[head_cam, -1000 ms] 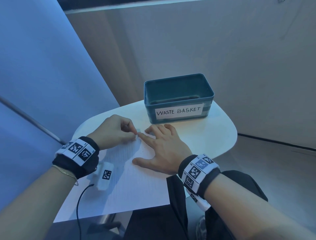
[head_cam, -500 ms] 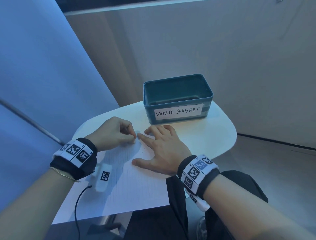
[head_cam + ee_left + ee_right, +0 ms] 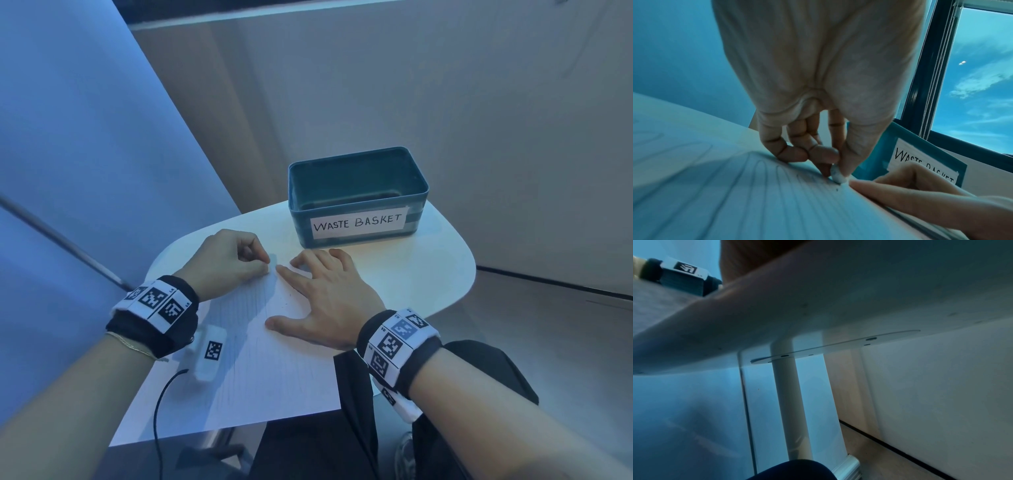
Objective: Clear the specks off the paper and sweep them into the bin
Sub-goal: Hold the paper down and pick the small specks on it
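Rubbing the paper clean, right beside the bin

On the left, the left hand is curled up and pinches a small white eraser between thumb and fingertips, its tip down on the lined paper. A few dark specks lie on the paper just under the eraser. Next comes the right hand, flat and spread, fingers straight, pressing the paper still and holding nothing. Farther right and behind stands the bin, marked WASTE BASKET, on the white table. If the flat hand lets go, a hard rub could crumple the paper. A quick sweep could send the specks onto the table. Since a second ago, almost nothing has moved; the left hand has only shifted a tiny bit.
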